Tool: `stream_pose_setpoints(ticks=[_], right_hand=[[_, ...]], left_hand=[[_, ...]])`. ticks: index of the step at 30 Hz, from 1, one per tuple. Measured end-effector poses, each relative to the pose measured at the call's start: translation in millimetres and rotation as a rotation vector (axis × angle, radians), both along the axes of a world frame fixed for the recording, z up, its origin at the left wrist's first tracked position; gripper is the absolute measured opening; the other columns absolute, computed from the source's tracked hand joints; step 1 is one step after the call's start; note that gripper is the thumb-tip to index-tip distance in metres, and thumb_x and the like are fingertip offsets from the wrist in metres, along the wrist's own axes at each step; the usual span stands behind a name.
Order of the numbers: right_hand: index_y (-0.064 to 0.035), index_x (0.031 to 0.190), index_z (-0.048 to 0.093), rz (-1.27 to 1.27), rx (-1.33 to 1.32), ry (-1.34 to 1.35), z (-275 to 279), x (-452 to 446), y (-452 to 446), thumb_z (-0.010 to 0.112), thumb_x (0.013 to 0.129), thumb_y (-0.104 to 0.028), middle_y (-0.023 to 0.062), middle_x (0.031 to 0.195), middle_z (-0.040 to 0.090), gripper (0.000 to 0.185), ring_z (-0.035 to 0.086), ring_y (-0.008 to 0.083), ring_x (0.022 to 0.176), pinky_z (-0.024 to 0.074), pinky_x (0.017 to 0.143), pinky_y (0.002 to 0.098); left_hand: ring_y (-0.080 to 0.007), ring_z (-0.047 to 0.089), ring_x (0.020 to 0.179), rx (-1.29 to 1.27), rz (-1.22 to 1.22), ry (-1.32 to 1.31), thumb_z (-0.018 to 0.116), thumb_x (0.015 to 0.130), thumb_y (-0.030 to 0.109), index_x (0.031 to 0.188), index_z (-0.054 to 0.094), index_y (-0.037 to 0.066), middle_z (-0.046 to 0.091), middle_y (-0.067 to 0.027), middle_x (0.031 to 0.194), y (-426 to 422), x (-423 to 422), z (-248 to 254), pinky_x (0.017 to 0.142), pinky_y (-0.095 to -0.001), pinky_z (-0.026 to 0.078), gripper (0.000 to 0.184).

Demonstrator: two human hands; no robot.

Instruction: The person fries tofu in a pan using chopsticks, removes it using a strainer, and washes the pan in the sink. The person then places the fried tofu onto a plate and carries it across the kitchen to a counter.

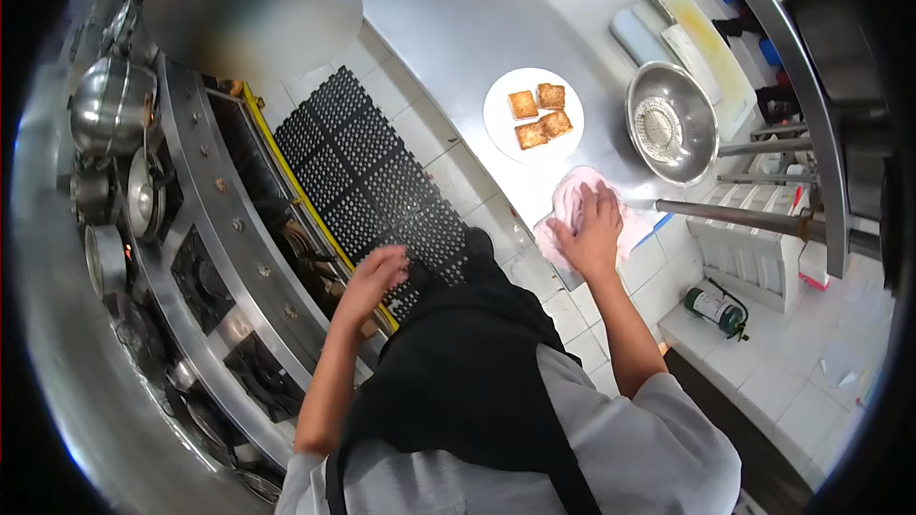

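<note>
My right hand (595, 233) is on a crumpled pink cloth (577, 193) at the near corner of the steel table, its fingers curled into the folds. Just beyond the cloth, a white plate (494, 129) carries several browned square pieces of food (530, 136), perhaps fried tofu or toast. Over the floor beside the stove, my left hand (378, 277) hangs in the air, slightly blurred. Its fingers are loosely bent and it holds nothing.
A steel colander bowl (701, 124) sits at the table's right edge, near a knife (691, 59) and cutting boards (735, 100). Along the left runs a stove (229, 286) with pots (105, 257). A black rubber mat (353, 157) covers the floor; a fire extinguisher (716, 310) stands right.
</note>
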State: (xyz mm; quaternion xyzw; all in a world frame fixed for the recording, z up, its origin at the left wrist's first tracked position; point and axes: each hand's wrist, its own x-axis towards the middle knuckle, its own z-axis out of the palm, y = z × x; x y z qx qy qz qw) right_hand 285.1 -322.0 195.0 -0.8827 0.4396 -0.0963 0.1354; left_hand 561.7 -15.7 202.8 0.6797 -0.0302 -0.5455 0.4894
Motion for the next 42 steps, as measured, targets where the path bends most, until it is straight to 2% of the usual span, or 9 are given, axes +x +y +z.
stream_pose_setpoints(ticks=[3,9,13,17,23,27,32,38,42], right_hand=[[-0.0055,0.142,0.052,0.043,0.020,-0.054,4,-13,5,0.076,0.082,-0.047,0.0244,0.152,0.040,0.077,0.033,0.0452,0.142,0.0256,0.116,0.0570],[-0.0058,0.147,0.048,-0.166,-0.083,0.030,-32,-61,26,0.067,0.091,-0.037,0.0249,0.158,0.035,0.068,0.032,0.0459,0.146,0.0234,0.119,0.0570],[-0.0024,0.152,0.039,-0.318,-0.110,0.046,-38,-44,47,0.063,0.094,-0.036,0.0259,0.161,0.029,0.071,0.025,0.0484,0.148,0.0197,0.120,0.0597],[-0.0005,0.154,0.035,-0.419,-0.091,0.151,-29,-5,60,0.059,0.096,-0.039,0.0258,0.163,0.023,0.074,0.019,0.0483,0.150,0.0173,0.119,0.0620],[0.0015,0.155,0.032,-0.453,-0.073,0.198,-38,66,54,0.057,0.096,-0.044,0.0289,0.164,0.019,0.079,0.014,0.0514,0.151,0.0141,0.119,0.0650],[0.0024,0.155,0.029,-0.459,-0.034,0.216,-36,129,31,0.056,0.095,-0.046,0.0297,0.164,0.017,0.081,0.013,0.0519,0.151,0.0135,0.118,0.0662],[0.0029,0.153,0.032,-0.256,-0.059,0.221,-33,240,-43,0.056,0.094,-0.050,0.0309,0.163,0.019,0.084,0.015,0.0524,0.150,0.0140,0.117,0.0670],[-0.0029,0.151,0.038,-0.407,-0.367,0.106,-63,362,-248,0.055,0.088,-0.068,0.0257,0.159,0.031,0.093,0.026,0.0480,0.147,0.0152,0.118,0.0633],[0.0001,0.146,0.045,-0.219,-0.126,-0.007,-60,473,-302,0.051,0.090,-0.068,0.0265,0.151,0.042,0.089,0.036,0.0429,0.143,0.0194,0.118,0.0606]], left_hand=[[-0.0141,0.065,0.097,-0.133,-0.169,-0.050,0.060,0.101,0.027,0.134,0.057,0.003,0.066,-0.0049,0.114,-123,13,-1,0.086,-0.0286,0.053,0.041],[-0.0159,0.065,0.089,-0.228,-0.180,-0.239,0.065,0.094,0.020,0.143,0.043,-0.003,0.066,-0.0119,0.113,-274,43,-61,0.074,-0.0309,0.055,0.058],[-0.0182,0.067,0.072,-0.098,-0.338,-0.567,0.075,0.085,0.019,0.129,0.052,-0.003,0.068,-0.0131,0.093,-315,53,-76,0.059,-0.0325,0.057,0.055],[-0.0179,0.066,0.071,-0.096,-0.628,-0.645,0.072,0.086,0.016,0.121,0.054,-0.003,0.067,-0.0116,0.092,-327,65,-81,0.056,-0.0307,0.056,0.044],[-0.0119,0.062,0.067,-0.255,-0.494,-0.131,0.064,0.089,0.006,0.117,0.052,0.000,0.064,-0.0070,0.092,-334,77,-56,0.047,-0.0252,0.046,0.031],[-0.0096,0.059,0.066,-0.378,-0.353,0.038,0.062,0.089,0.001,0.117,0.052,0.002,0.065,-0.0070,0.094,-329,95,-74,0.048,-0.0234,0.044,0.029],[-0.0097,0.061,0.070,-0.395,-0.098,0.139,0.063,0.089,0.000,0.118,0.053,0.002,0.066,-0.0062,0.098,-300,200,-31,0.049,-0.0245,0.044,0.031],[-0.0122,0.067,0.087,-0.479,0.128,-0.001,0.060,0.090,-0.005,0.120,0.054,0.001,0.068,-0.0091,0.108,-229,313,-15,0.068,-0.0251,0.054,0.031],[-0.0158,0.068,0.097,-0.344,0.195,-0.114,0.059,0.090,-0.006,0.120,0.054,0.002,0.068,-0.0093,0.112,-169,353,5,0.086,-0.0303,0.056,0.031]])
